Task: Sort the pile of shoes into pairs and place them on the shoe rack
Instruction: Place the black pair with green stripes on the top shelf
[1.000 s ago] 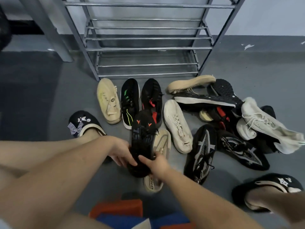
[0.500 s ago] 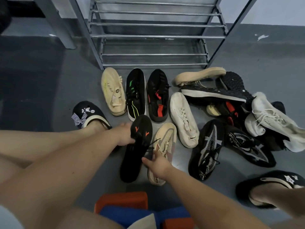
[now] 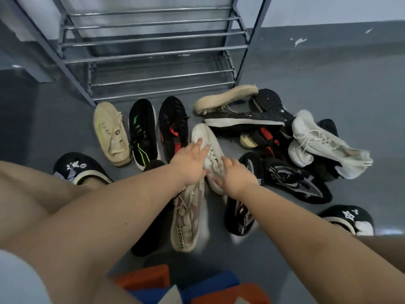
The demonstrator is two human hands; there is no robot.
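**Both hands on the white sneaker**

The left hand (image 3: pixel 190 165) lies on the white sneaker (image 3: pixel 208 148), its fingers straight and spread over the toe and laces, a released grip that presses rather than clasps. The right hand (image 3: pixel 235 175) meets the same shoe from its other side at the laces; its fingers bend down around the shoe's edge, though whether that grip has actually clenched on it I cannot tell (the fingertips are hidden).

The white sneaker sits on the floor (image 3: pixel 328 80), in front of the metal shoe rack (image 3: pixel 153 55), whose bars carry no shoes. Just to its left stand three shoes in a row, toes toward the rack: a beige sneaker (image 3: pixel 110 133), a black sneaker with green stripes (image 3: pixel 142 132) and a black sneaker with red accents (image 3: pixel 173 126). Under the left forearm lie a cream knit sneaker (image 3: pixel 188 220) and, beside it, a black shoe (image 3: pixel 151 233).

To the right is the unsorted pile (image 3: pixel 274 137): a beige shoe on its side showing its sole, black shoes overlapping, and a second white sneaker (image 3: pixel 324 143) on top at the far edge.
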